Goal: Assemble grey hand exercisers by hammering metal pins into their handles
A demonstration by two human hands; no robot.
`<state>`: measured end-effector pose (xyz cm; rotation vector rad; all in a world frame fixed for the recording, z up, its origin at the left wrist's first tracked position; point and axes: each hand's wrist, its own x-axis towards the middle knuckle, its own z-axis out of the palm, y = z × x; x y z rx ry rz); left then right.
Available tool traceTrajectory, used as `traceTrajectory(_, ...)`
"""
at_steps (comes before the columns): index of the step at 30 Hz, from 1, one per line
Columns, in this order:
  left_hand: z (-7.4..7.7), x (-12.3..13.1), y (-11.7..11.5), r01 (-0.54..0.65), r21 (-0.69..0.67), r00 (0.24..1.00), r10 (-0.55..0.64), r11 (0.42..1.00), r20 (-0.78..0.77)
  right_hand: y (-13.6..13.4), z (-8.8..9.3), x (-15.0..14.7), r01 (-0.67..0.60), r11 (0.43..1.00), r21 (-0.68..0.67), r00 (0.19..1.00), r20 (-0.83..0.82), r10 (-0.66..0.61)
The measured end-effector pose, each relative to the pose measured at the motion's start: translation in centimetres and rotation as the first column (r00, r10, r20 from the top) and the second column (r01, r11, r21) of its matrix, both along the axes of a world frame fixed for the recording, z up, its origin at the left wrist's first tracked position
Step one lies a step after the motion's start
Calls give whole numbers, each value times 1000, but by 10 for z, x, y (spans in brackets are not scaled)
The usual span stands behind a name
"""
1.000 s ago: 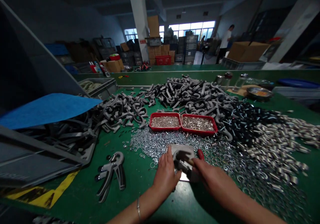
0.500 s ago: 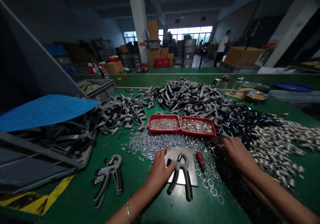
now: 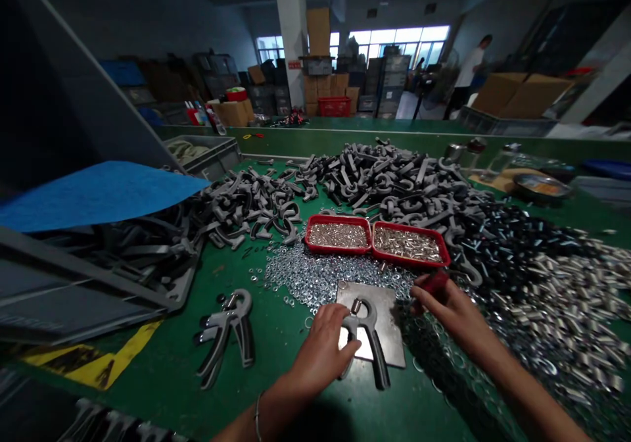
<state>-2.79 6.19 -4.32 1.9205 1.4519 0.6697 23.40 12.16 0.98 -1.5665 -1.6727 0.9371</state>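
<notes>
My left hand (image 3: 323,343) is closed around the left handle of a grey and black hand gripper (image 3: 377,356) with a spring at its top. That hand gripper lies on a square metal plate (image 3: 396,344). Right of the plate, my right hand (image 3: 451,304) is closed on a red-handled screwdriver (image 3: 436,281), held above the table; its shaft is hard to make out. A second hand gripper (image 3: 246,340) lies on the green table to the left, touched by neither hand.
Two red trays (image 3: 340,251) of small metal parts stand behind the plate, amid scattered nuts (image 3: 315,277). Beyond are heaped grey handles (image 3: 394,179). Metal cylinders (image 3: 586,310) and black parts (image 3: 507,238) lie right. A grey crate (image 3: 98,297) stands left. A person (image 3: 470,67) stands far back.
The red screwdriver, which lay beside the plate, is now in my right hand. My left hand has shifted onto the left handle. The view has turned slightly.
</notes>
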Motion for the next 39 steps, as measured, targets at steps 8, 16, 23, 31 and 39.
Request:
traceTrajectory(8, -1, -2, 4, 1, -11, 1000, -1, 1000, 15, -24, -43, -78, 43, 994, -97, 917, -390, -78)
traceTrajectory(16, -7, -4, 6, 6, 8, 999, -7, 1000, 42, -23, -47, -79, 36, 992, -119, 904, -420, -84)
traceTrajectory(23, -6, -4, 5, 6, 0, 999, -6, 1000, 43, -29, -47, -75, 58, 995, -86, 973, -217, -75)
traceTrajectory(31, -5, -3, 5, 24, -4, 999, -24, 1000, 43, -5, -19, -92, -120, 991, -66, 987, -116, 112)
traceTrajectory(39, -5, -2, 7, 14, -21, 1000, -13, 1000, 17, 14, -26, -66, -40, 987, -158, 798, -600, -64)
